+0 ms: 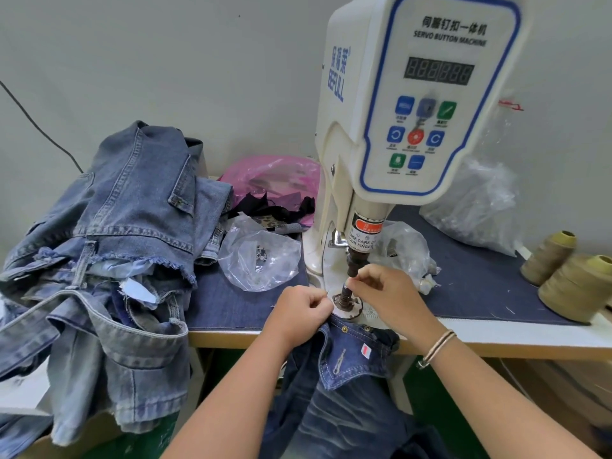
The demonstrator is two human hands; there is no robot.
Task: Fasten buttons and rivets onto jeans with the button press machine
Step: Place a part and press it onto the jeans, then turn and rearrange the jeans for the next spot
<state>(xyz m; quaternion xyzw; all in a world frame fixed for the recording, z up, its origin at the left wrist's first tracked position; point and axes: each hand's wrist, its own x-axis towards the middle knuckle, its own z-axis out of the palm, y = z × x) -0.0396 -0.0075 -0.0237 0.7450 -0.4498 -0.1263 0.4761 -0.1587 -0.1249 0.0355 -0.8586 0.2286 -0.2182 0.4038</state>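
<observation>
A white servo button machine [407,104] stands on the table, its dark punch [356,263] above the lower die [344,301]. Dark blue jeans [351,362] hang over the table's front edge, with two brass rivets showing near the waistband. My left hand [298,314] grips the jeans' edge just left of the die. My right hand [384,293] pinches something small at the die post; the piece itself is hidden by my fingers.
A heap of lighter jeans [109,246] fills the left side. A clear bag with metal buttons [260,260] lies behind my left hand, a pink bag [275,183] further back. More plastic bags [477,207] and two thread cones [569,276] sit right.
</observation>
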